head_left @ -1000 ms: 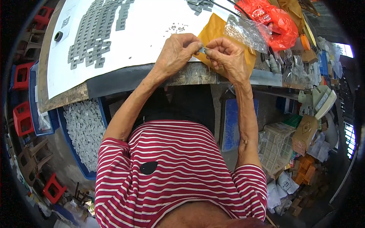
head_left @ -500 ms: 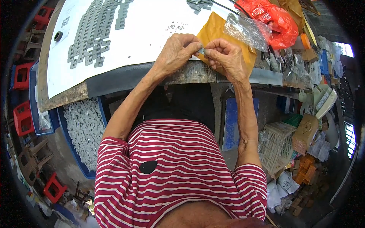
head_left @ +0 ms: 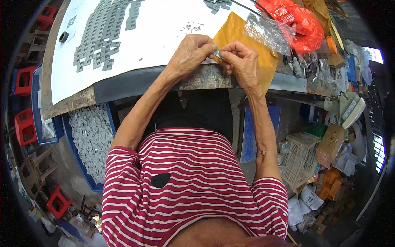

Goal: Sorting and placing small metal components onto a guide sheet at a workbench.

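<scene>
My left hand (head_left: 192, 52) and my right hand (head_left: 240, 62) meet at the near edge of a table covered with a white sheet (head_left: 152, 37). Both pinch one small grey metal piece (head_left: 216, 53) between their fingertips. The hands hover over a yellow-brown envelope (head_left: 242, 33). Rows of flat grey pieces (head_left: 103, 37) lie on the sheet to the left. A few tiny loose bits (head_left: 191, 28) are scattered just beyond my left hand.
A clear plastic bag (head_left: 269, 33) and a red plastic bag (head_left: 298, 20) lie at the table's right. A blue tub of grey pieces (head_left: 92, 140) stands on the floor at left, with red crates (head_left: 24, 123). Boxes, a white basket (head_left: 302, 158) and clutter fill the right.
</scene>
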The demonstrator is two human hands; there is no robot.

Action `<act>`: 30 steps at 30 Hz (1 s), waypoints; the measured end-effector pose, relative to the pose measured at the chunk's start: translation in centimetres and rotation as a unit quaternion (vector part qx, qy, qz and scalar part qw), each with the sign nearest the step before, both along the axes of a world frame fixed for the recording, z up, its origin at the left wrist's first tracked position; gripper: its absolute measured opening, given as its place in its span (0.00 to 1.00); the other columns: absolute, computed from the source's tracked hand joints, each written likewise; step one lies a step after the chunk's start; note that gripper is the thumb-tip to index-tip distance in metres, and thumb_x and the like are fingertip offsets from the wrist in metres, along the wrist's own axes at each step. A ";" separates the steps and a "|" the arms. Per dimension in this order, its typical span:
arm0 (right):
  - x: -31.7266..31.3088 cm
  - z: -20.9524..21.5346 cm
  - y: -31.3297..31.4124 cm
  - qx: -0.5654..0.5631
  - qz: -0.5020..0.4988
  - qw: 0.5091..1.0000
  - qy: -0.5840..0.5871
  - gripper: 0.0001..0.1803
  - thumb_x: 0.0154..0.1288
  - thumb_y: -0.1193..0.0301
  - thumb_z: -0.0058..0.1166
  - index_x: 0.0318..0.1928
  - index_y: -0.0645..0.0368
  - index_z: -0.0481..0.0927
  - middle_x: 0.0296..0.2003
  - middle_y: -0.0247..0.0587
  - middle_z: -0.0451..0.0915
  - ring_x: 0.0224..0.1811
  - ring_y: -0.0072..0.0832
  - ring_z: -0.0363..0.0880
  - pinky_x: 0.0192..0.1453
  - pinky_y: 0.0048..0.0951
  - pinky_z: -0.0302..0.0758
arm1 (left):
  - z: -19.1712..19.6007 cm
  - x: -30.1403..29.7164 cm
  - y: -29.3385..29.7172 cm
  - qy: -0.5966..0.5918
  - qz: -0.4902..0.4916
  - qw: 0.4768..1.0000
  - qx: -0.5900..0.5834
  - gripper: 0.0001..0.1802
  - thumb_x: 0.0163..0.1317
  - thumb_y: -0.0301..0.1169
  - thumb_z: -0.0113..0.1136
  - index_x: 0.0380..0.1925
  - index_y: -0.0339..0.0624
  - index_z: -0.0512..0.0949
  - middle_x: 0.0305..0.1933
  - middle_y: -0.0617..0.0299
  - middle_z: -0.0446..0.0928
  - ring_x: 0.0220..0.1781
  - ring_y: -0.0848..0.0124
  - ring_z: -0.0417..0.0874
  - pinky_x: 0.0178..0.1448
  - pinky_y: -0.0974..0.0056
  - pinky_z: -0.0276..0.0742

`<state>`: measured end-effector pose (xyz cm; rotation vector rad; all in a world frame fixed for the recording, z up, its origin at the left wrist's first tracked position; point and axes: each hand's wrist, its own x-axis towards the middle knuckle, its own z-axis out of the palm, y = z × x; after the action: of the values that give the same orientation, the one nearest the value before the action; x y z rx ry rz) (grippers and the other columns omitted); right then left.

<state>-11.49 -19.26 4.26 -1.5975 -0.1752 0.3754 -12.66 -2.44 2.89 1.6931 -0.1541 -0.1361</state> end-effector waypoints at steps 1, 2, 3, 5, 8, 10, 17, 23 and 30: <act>-0.1 0.0 0.1 0.017 -0.008 1.000 0.005 0.04 0.54 0.76 0.53 0.28 0.65 0.74 0.16 0.33 0.73 0.15 0.14 0.68 0.17 0.14 0.65 | -0.1 0.0 0.1 0.012 0.001 1.000 -0.003 0.14 0.56 0.34 0.51 0.22 0.33 0.76 0.16 0.63 0.71 0.20 0.78 0.68 0.25 0.71 0.65; -0.2 0.1 0.2 0.033 -0.015 0.999 0.009 0.04 0.54 0.77 0.53 0.28 0.65 0.74 0.16 0.33 0.73 0.15 0.14 0.69 0.17 0.14 0.66 | -0.2 0.1 0.1 0.012 0.001 1.000 -0.003 0.14 0.56 0.34 0.51 0.22 0.33 0.76 0.16 0.63 0.71 0.20 0.78 0.68 0.25 0.71 0.65; -0.3 0.1 0.3 0.033 -0.015 0.999 0.010 0.04 0.54 0.77 0.53 0.28 0.65 0.74 0.16 0.33 0.73 0.15 0.14 0.69 0.17 0.14 0.66 | -0.3 0.2 0.0 0.006 0.004 1.000 -0.010 0.14 0.56 0.34 0.51 0.22 0.33 0.76 0.16 0.63 0.71 0.20 0.78 0.68 0.25 0.71 0.64; -0.4 0.2 0.4 0.028 -0.019 0.999 -0.010 0.03 0.55 0.77 0.52 0.29 0.65 0.73 0.17 0.33 0.73 0.15 0.14 0.69 0.18 0.14 0.67 | -0.4 0.1 0.0 0.001 0.006 1.000 -0.016 0.14 0.56 0.34 0.51 0.22 0.33 0.76 0.16 0.63 0.71 0.20 0.78 0.68 0.25 0.71 0.64; -0.6 0.6 0.7 -0.030 -0.015 0.998 -0.049 0.04 0.56 0.77 0.51 0.29 0.66 0.73 0.17 0.33 0.73 0.16 0.15 0.70 0.19 0.14 0.68 | 0.0 -0.2 0.0 0.000 0.017 1.000 -0.026 0.14 0.56 0.34 0.51 0.23 0.32 0.77 0.17 0.63 0.71 0.20 0.78 0.68 0.25 0.71 0.64; -0.5 0.6 0.8 -0.033 -0.016 0.998 -0.049 0.03 0.56 0.77 0.51 0.29 0.65 0.73 0.17 0.33 0.73 0.16 0.15 0.70 0.19 0.15 0.67 | 0.2 -0.2 0.1 -0.004 0.020 1.000 -0.021 0.14 0.56 0.34 0.51 0.23 0.31 0.77 0.17 0.63 0.71 0.20 0.78 0.68 0.26 0.71 0.65; -0.5 -0.1 0.8 -0.005 -0.027 0.999 -0.041 0.03 0.55 0.77 0.51 0.28 0.64 0.73 0.16 0.31 0.71 0.14 0.14 0.66 0.17 0.14 0.63 | 0.0 -0.3 0.0 -0.002 0.017 0.999 -0.037 0.14 0.56 0.34 0.50 0.24 0.32 0.77 0.17 0.63 0.71 0.20 0.78 0.68 0.26 0.72 0.65; -0.5 -0.6 1.7 0.094 -0.070 0.993 0.003 0.03 0.55 0.77 0.51 0.28 0.65 0.73 0.16 0.31 0.71 0.14 0.13 0.65 0.16 0.13 0.60 | 0.1 -0.4 0.3 -0.004 0.027 0.999 -0.044 0.14 0.56 0.33 0.50 0.27 0.32 0.78 0.18 0.62 0.73 0.22 0.78 0.70 0.26 0.72 0.67; -0.2 -0.1 1.8 0.008 -0.064 0.998 -0.010 0.03 0.54 0.77 0.52 0.29 0.64 0.74 0.18 0.29 0.72 0.16 0.11 0.64 0.18 0.13 0.59 | 0.4 -0.9 1.2 -0.178 0.031 0.979 0.094 0.10 0.56 0.28 0.54 0.37 0.37 0.77 0.27 0.61 0.77 0.26 0.75 0.74 0.31 0.71 0.71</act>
<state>-11.72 -17.45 4.15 -1.5885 -0.0897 0.2580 -13.52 -1.27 3.26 1.8979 -0.3649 0.2081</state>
